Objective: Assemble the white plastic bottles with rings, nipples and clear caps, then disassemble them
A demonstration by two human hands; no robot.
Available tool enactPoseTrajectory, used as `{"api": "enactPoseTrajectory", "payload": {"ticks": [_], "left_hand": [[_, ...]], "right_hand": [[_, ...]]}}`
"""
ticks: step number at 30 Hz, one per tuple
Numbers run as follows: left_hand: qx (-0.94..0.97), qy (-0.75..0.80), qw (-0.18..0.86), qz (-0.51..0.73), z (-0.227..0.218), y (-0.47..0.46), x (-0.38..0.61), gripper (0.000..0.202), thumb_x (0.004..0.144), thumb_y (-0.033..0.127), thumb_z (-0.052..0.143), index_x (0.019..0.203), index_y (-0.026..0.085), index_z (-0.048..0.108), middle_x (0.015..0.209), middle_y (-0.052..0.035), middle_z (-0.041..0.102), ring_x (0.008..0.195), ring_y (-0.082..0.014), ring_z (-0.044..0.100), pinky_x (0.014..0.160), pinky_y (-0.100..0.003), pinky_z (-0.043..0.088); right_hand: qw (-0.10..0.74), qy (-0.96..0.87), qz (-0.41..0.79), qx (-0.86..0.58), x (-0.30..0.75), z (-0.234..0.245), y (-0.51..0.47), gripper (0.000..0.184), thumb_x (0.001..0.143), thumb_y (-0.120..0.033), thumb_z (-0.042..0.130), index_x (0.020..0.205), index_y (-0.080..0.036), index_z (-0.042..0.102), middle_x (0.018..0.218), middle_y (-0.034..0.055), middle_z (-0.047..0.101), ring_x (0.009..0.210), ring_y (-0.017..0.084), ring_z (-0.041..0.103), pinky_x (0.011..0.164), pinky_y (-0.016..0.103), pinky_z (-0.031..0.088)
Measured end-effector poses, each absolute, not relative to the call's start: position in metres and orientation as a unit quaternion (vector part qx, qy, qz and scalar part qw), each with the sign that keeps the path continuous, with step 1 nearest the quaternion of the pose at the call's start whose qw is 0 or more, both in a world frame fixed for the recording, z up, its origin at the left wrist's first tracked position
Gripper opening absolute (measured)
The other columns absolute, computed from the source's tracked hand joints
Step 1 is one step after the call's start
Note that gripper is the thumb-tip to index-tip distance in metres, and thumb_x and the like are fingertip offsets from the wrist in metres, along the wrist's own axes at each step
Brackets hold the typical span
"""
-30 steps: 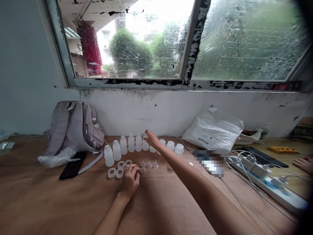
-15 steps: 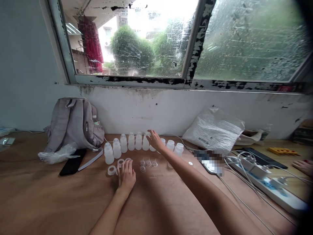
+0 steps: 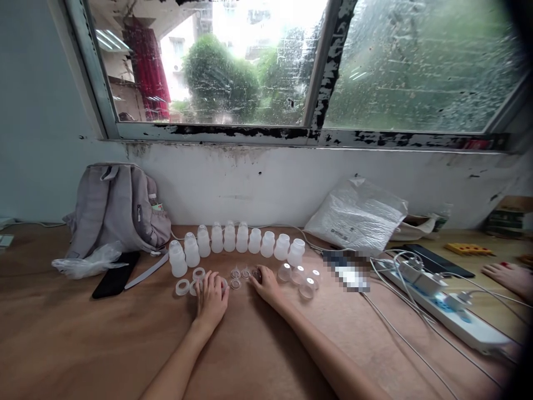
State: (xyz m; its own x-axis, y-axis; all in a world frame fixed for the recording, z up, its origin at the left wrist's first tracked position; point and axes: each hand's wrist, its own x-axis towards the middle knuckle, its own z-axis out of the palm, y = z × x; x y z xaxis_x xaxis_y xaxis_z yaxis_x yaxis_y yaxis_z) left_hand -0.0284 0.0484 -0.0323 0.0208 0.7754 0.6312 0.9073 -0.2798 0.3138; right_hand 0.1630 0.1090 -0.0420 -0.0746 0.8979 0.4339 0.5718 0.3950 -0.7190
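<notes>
Several frosted white baby bottles [image 3: 229,238] stand in a curved row along the wall side of the table. The left ones carry clear domed tops; those on the right have bare necks. My left hand [image 3: 213,295] lies on the white collar rings [image 3: 182,287] with its fingers spread, partly covering some. My right hand [image 3: 266,284] is low at the clear silicone nipples [image 3: 235,284], fingertips bent together around the rightmost one, which is mostly hidden. Just right of it, several clear dome caps [image 3: 307,288] rest on the tabletop.
A grey backpack [image 3: 119,208], a plastic bag [image 3: 89,260] and a black phone [image 3: 115,276] are at left. At right are a bubble-wrap pouch [image 3: 358,216], a blurred phone [image 3: 350,273], cables and a power strip [image 3: 478,328]. Another person's hand [image 3: 508,279] is at the far right.
My right hand has come down and back from the bottle row to the nipples. My left hand stays on the rings. The view has shifted slightly, and the dome caps now show fully.
</notes>
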Motion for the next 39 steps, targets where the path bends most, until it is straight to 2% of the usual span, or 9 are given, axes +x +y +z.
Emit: {"api": "enactPoseTrajectory", "payload": {"ticks": [3, 6, 13, 17, 23, 28, 31, 34, 39], "left_hand": [[-0.727, -0.545, 0.022, -0.417, -0.027, 0.045, -0.024, 0.010, 0.082, 0.026, 0.043, 0.080, 0.019, 0.049, 0.102, -0.0101, 0.054, 0.099, -0.0241, 0.049, 0.085, -0.042, 0.038], [-0.762, -0.478, -0.039, -0.435, -0.022, 0.037, -0.015, 0.008, 0.084, 0.026, 0.041, 0.085, 0.020, 0.047, 0.107, -0.0085, 0.052, 0.099, -0.0202, 0.051, 0.083, -0.037, 0.042], [-0.796, -0.430, -0.069, -0.420, -0.015, 0.011, 0.011, 0.015, 0.080, 0.029, 0.049, 0.091, 0.019, 0.047, 0.099, -0.0075, 0.058, 0.093, -0.0196, 0.055, 0.079, -0.035, 0.045], [-0.820, -0.419, -0.075, -0.382, -0.013, 0.010, 0.014, 0.021, 0.081, 0.024, 0.045, 0.102, 0.019, 0.046, 0.108, -0.0095, 0.054, 0.101, -0.0205, 0.051, 0.085, -0.037, 0.043], [-0.837, -0.426, -0.072, -0.335, -0.017, 0.017, 0.013, 0.038, 0.085, 0.018, 0.037, 0.122, 0.019, 0.035, 0.118, -0.0099, 0.049, 0.110, -0.0205, 0.044, 0.092, -0.039, 0.039], [-0.839, -0.443, -0.038, -0.315, -0.022, 0.019, 0.013, 0.040, 0.084, 0.018, 0.038, 0.124, 0.020, 0.036, 0.118, -0.0089, 0.049, 0.108, -0.0206, 0.046, 0.089, -0.037, 0.041], [-0.842, -0.450, -0.018, -0.299, -0.023, 0.020, 0.011, 0.040, 0.084, 0.020, 0.038, 0.125, 0.020, 0.036, 0.117, -0.0093, 0.049, 0.106, -0.0213, 0.046, 0.088, -0.039, 0.041], [-0.851, -0.444, -0.011, -0.281, -0.023, 0.021, 0.009, 0.037, 0.086, 0.020, 0.035, 0.122, 0.022, 0.039, 0.116, -0.0085, 0.049, 0.106, -0.0213, 0.047, 0.087, -0.039, 0.041], [-0.859, -0.433, -0.034, -0.272, -0.021, 0.021, 0.010, 0.036, 0.086, 0.021, 0.036, 0.122, 0.021, 0.039, 0.114, -0.0083, 0.051, 0.103, -0.0200, 0.048, 0.086, -0.037, 0.042]], "right_hand": [[0.436, -0.718, 0.206, -0.502, 0.169, -0.036, 0.094, 0.017, 0.075, -0.028, 0.052, 0.089, -0.019, 0.055, 0.090, 0.0084, 0.060, 0.086, 0.023, 0.054, 0.080, 0.037, 0.041], [0.434, -0.731, 0.227, -0.474, 0.173, -0.028, 0.069, 0.019, 0.081, -0.026, 0.046, 0.097, -0.021, 0.053, 0.091, 0.0059, 0.060, 0.080, 0.018, 0.056, 0.074, 0.032, 0.044], [0.358, -0.816, 0.210, -0.403, 0.180, -0.026, 0.037, 0.030, 0.074, -0.013, 0.052, 0.102, -0.022, 0.057, 0.101, 0.0066, 0.058, 0.096, 0.019, 0.051, 0.084, 0.033, 0.041], [0.377, -0.795, 0.253, -0.403, 0.184, -0.023, 0.040, 0.044, 0.068, -0.008, 0.052, 0.110, -0.021, 0.050, 0.107, 0.0065, 0.057, 0.101, 0.019, 0.050, 0.089, 0.034, 0.039], [0.397, -0.752, 0.309, -0.427, 0.186, -0.012, 0.037, 0.042, 0.064, -0.002, 0.044, 0.100, -0.021, 0.054, 0.098, 0.0047, 0.061, 0.092, 0.018, 0.055, 0.083, 0.033, 0.043], [0.443, -0.738, 0.343, -0.375, 0.187, -0.011, 0.033, 0.060, 0.064, -0.001, 0.042, 0.120, -0.023, 0.039, 0.114, 0.0054, 0.053, 0.105, 0.017, 0.050, 0.089, 0.033, 0.042], [0.440, -0.755, 0.315, -0.371, 0.187, -0.009, 0.032, 0.046, 0.073, -0.010, 0.047, 0.117, -0.022, 0.044, 0.112, 0.0065, 0.054, 0.103, 0.018, 0.051, 0.087, 0.032, 0.043], [0.424, -0.756, 0.286, -0.408, 0.186, -0.011, 0.034, 0.024, 0.079, -0.019, 0.048, 0.103, -0.021, 0.054, 0.097, 0.0059, 0.060, 0.088, 0.018, 0.057, 0.079, 0.031, 0.046], [0.411, -0.755, 0.260, -0.440, 0.184, -0.020, 0.040, 0.021, 0.080, -0.022, 0.049, 0.099, -0.020, 0.057, 0.094, 0.0070, 0.064, 0.087, 0.019, 0.059, 0.078, 0.032, 0.047]]}}
